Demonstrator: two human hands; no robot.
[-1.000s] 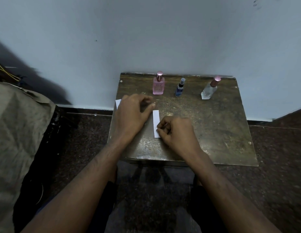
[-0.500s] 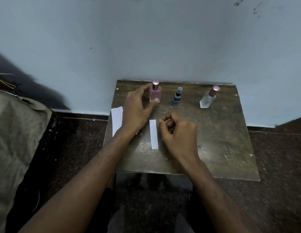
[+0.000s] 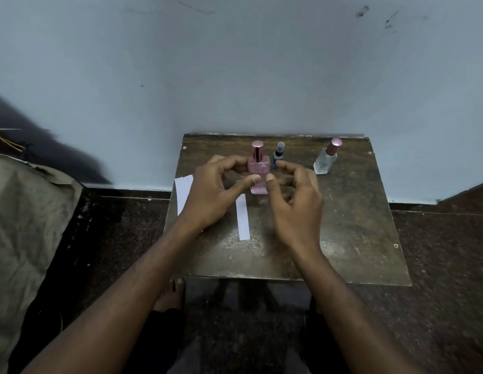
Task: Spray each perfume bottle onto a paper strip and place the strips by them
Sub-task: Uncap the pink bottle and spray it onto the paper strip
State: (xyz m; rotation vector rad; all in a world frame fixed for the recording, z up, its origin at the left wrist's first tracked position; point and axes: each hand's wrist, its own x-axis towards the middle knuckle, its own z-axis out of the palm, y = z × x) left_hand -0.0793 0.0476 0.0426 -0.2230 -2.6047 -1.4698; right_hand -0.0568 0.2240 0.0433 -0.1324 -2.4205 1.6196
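Observation:
My left hand (image 3: 210, 193) holds a pink perfume bottle (image 3: 258, 166) with a pink cap, thumb on its front and fingers curled behind its left side. The bottle is upright over the back of the small dark table (image 3: 356, 225). My right hand (image 3: 294, 206) is just right of it, thumb at the bottle's right edge and fingers loosely curled around nothing. A small blue bottle (image 3: 278, 155) stands behind my right fingers. Further right stands a clear bottle (image 3: 324, 160) with a pink cap. One white paper strip (image 3: 242, 217) lies flat between my hands.
More white strips (image 3: 183, 193) lie at the table's left edge, partly under my left wrist. The table stands against a pale wall. A crumpled grey-green cloth (image 3: 24, 225) fills the left side. Dark stone floor surrounds the table.
My left hand went from the strip to the pink bottle and took hold of it, bringing it nearer. My right hand let go of the strip and rose beside the bottle.

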